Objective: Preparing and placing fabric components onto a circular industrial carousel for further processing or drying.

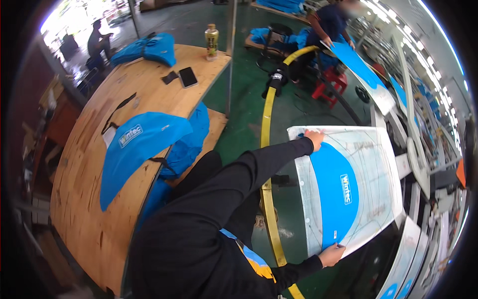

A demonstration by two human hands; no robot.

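Both hands are at a blue fabric panel (329, 199) with a white printed label, which lies on a pale, line-marked board (381, 174) to the person's right. The left hand (315, 140), at the end of a stretched black sleeve, is at the panel's upper end near the board's top left corner; its fingers are bent over the fabric, and whether they pinch it or only press it down cannot be told. The right hand (332, 255) is at the panel's lower end, by the board's bottom edge, thumb and fingers drawn close together on the fabric's tip; how firmly they hold it cannot be told. Between the hands the panel lies flat, its left edge fairly straight and its right edge bowed outward. A yellow curved bar (268, 124) runs just left of the board, and a wooden table (79, 224) bearing a blue fabric piece (142, 142) stands farther left.
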